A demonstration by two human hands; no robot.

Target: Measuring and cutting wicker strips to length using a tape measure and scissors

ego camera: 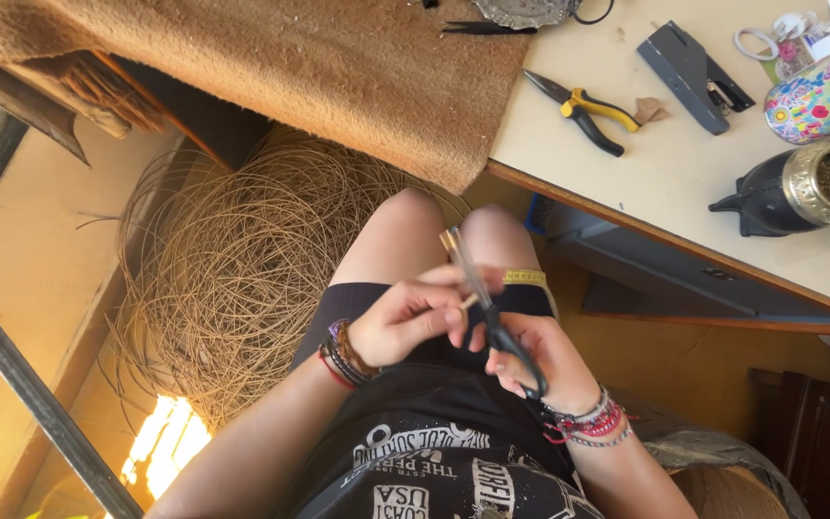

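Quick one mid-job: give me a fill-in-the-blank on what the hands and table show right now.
1. The right hand holds black-handled ____.
2. The left hand pinches a thin ____ at the blades.
3. The pliers on the table have ____ handles.
4. A coil of cane lies on the ____.

Missing: scissors; strip; yellow; floor

Person, head view. Black T-shirt [434, 471] with white block-letter print panels. Black shorts [362, 298], knees bare. Left wrist: stack of dark, brown and red beaded bracelets [343, 354]. Right wrist: woven red, pink and white bracelets [590, 423], loose thread ends showing. Arms bare, no sleeves past the shoulder.
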